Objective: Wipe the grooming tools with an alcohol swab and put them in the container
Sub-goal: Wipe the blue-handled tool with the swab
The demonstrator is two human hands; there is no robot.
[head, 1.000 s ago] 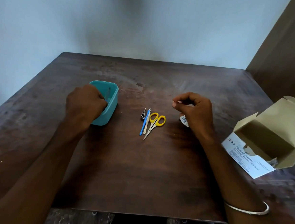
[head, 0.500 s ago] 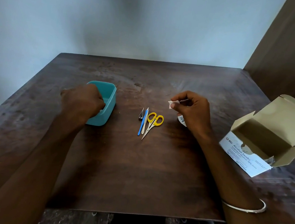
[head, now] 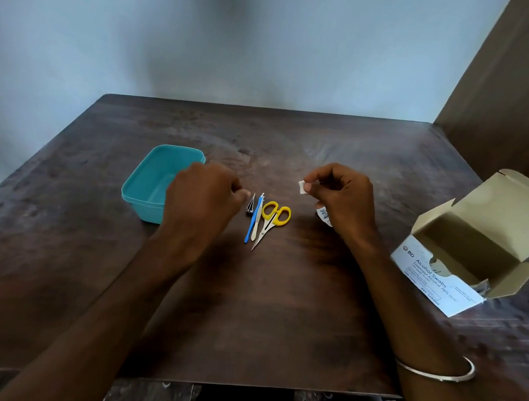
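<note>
A small white alcohol swab (head: 302, 187) is pinched between the thumb and fingers of my right hand (head: 344, 200), held above the table right of the tools. My left hand (head: 201, 197) hovers with curled fingers, and I see nothing in it. Its fingertips are just left of a small dark nail clipper (head: 250, 205). Beside the clipper lie a blue-handled tool (head: 253, 223), a slim metal tool (head: 257, 223) and yellow-handled scissors (head: 275, 216). The teal container (head: 150, 188) stands left of my left hand, which partly covers it.
A torn swab wrapper (head: 323, 215) lies under my right hand. An opened cardboard box of alcohol swabs (head: 440, 277) sits at the table's right edge. The dark wooden table (head: 264, 311) meets a pale wall behind and a brown panel at right.
My left hand has left the teal container and moved right, up to the row of tools. My right hand has lifted the swab slightly into view.
</note>
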